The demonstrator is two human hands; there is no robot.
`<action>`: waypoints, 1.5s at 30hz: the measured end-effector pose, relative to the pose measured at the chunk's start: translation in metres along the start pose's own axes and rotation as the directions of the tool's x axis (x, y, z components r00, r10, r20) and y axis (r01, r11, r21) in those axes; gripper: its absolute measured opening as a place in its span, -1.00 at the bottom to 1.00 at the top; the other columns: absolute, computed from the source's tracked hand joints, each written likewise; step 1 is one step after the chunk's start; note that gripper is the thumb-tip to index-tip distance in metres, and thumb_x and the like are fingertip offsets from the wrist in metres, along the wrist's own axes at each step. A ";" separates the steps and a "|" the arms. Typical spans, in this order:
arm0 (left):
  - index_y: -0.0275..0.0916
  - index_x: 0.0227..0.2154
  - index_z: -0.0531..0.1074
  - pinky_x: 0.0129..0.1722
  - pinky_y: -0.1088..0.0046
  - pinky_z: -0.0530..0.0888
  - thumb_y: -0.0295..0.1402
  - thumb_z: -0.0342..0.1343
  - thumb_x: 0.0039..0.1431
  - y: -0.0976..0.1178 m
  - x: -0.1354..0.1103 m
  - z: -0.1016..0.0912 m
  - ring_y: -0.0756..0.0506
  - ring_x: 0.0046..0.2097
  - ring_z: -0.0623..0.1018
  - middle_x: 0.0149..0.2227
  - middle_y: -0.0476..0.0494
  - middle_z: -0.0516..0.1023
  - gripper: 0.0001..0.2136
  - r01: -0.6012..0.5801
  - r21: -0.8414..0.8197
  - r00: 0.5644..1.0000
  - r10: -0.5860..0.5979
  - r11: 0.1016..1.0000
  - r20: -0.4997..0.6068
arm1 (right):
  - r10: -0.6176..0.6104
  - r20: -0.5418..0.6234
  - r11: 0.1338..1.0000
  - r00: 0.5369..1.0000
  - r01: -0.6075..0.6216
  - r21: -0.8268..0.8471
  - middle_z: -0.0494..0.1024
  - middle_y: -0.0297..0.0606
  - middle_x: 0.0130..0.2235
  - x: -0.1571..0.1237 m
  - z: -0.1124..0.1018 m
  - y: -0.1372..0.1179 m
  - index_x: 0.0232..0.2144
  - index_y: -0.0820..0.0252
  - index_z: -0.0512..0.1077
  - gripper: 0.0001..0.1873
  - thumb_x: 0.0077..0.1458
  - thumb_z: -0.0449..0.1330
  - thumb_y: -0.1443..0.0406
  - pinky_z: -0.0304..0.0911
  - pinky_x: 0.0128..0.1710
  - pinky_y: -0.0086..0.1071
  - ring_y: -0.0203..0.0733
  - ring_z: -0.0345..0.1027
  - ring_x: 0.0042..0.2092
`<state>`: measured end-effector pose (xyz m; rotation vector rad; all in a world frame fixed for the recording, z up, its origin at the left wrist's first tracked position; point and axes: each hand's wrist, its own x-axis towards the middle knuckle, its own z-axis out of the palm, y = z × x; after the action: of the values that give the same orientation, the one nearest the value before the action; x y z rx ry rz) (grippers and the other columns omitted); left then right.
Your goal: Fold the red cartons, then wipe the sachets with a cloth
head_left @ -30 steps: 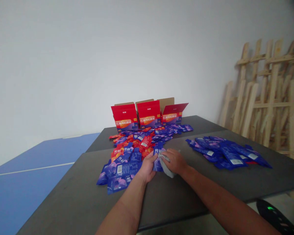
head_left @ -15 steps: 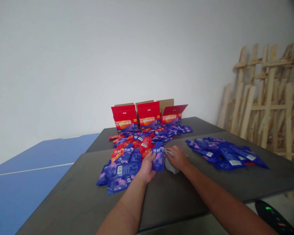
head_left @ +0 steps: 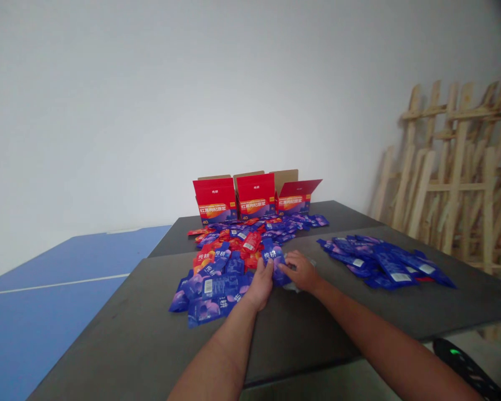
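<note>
The left hand point(head_left: 260, 285) pinches a glossy blue foil pouch point(head_left: 274, 258) at lower centre of the frame, its long axis pointing away from the person and slanting. The right hand point(head_left: 300, 271), fingers loosely spread, rests just beside it, above a crumpled grey cloth point(head_left: 293, 287).

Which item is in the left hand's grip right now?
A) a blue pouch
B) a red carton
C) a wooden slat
A: the left hand closes on the blue pouch, while the red cartons stand well beyond it at the far end of the table.
</note>
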<state>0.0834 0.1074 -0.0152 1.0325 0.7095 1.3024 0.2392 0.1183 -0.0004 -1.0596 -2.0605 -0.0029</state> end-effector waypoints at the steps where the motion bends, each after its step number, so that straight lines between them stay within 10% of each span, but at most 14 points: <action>1: -0.17 -0.13 0.31 -0.07 0.41 0.35 -0.10 0.16 0.13 0.000 0.000 0.000 -0.09 -0.10 0.45 -0.16 -0.12 0.45 -0.66 0.019 0.012 1.000 -0.019 1.000 0.018 | 0.005 -0.004 1.000 1.000 -0.005 0.016 0.31 -0.35 -0.53 0.002 -0.004 0.001 -0.64 0.17 0.26 -0.55 0.24 0.04 0.10 0.09 -0.31 -0.37 -0.26 0.20 -0.39; 7: -0.18 -0.27 0.30 -0.29 0.45 0.36 -0.05 0.07 0.17 0.003 -0.001 0.000 -0.08 -0.23 0.42 -0.29 -0.10 0.40 -0.71 0.108 0.081 0.994 -0.110 0.991 0.017 | 0.251 -0.090 0.942 0.964 -0.264 -0.205 0.39 -0.29 -0.50 0.020 -0.059 0.027 -0.57 0.18 0.33 -0.55 0.28 -0.07 0.11 0.07 -0.39 -0.41 -0.25 0.23 -0.41; 12: -0.18 -0.28 0.33 -0.31 0.45 0.32 -0.09 0.08 0.17 0.005 0.000 0.001 -0.06 -0.28 0.41 -0.31 -0.09 0.40 -0.74 0.141 0.050 0.989 -0.143 0.989 0.036 | 0.390 0.130 0.755 0.912 -0.235 -0.612 0.54 -0.06 -0.26 0.012 -0.104 0.047 -0.32 0.23 0.48 -0.65 0.26 -0.04 0.18 0.16 -0.26 -0.36 -0.13 0.40 -0.25; 18: -0.21 -0.30 0.37 -0.30 0.45 0.30 -0.13 0.11 0.14 0.005 -0.001 0.002 -0.05 -0.30 0.42 -0.33 -0.08 0.42 -0.76 0.144 0.072 0.988 -0.148 0.987 0.048 | 0.429 0.442 0.731 0.788 -0.015 -0.683 0.55 0.07 -0.18 -0.035 -0.092 0.044 -0.23 0.25 0.52 -0.68 0.15 -0.04 0.46 0.30 -0.18 -0.24 -0.02 0.49 -0.19; 26: -0.23 -0.32 0.37 -0.29 0.47 0.29 -0.10 0.16 0.08 0.001 -0.001 0.002 -0.02 -0.32 0.42 -0.37 -0.04 0.43 -0.71 0.147 0.101 0.986 -0.153 0.984 0.061 | 0.644 0.381 0.654 0.664 -0.218 -0.724 0.57 0.15 -0.18 -0.032 -0.085 0.062 -0.12 0.33 0.49 -0.64 0.21 -0.07 0.42 0.35 -0.22 -0.12 0.10 0.51 -0.16; 34: -0.24 -0.32 0.37 -0.31 0.45 0.30 -0.18 0.20 0.05 -0.003 0.000 0.001 -0.02 -0.35 0.42 -0.42 -0.02 0.41 -0.75 0.120 0.123 0.990 -0.129 0.985 0.063 | 0.508 0.358 0.778 0.784 -0.240 -0.581 0.58 -0.01 -0.18 0.038 -0.038 0.061 -0.22 0.22 0.54 -0.64 0.24 0.02 0.13 0.29 -0.19 -0.28 -0.06 0.48 -0.15; 45: -0.24 -0.35 0.36 -0.32 0.44 0.29 -0.26 0.15 0.06 -0.007 0.001 0.002 -0.01 -0.39 0.40 -0.42 -0.02 0.39 -0.82 0.119 0.113 0.989 -0.127 0.986 0.070 | 0.305 0.402 0.879 0.863 -0.094 -0.467 0.48 -0.16 -0.05 0.078 0.042 0.042 -0.16 0.10 0.53 -0.75 0.13 0.13 0.33 0.26 -0.23 -0.44 -0.20 0.44 -0.16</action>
<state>0.0883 0.1078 -0.0205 1.1034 0.7803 1.1219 0.2148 0.2129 0.0083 -1.6934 -2.4289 -0.1153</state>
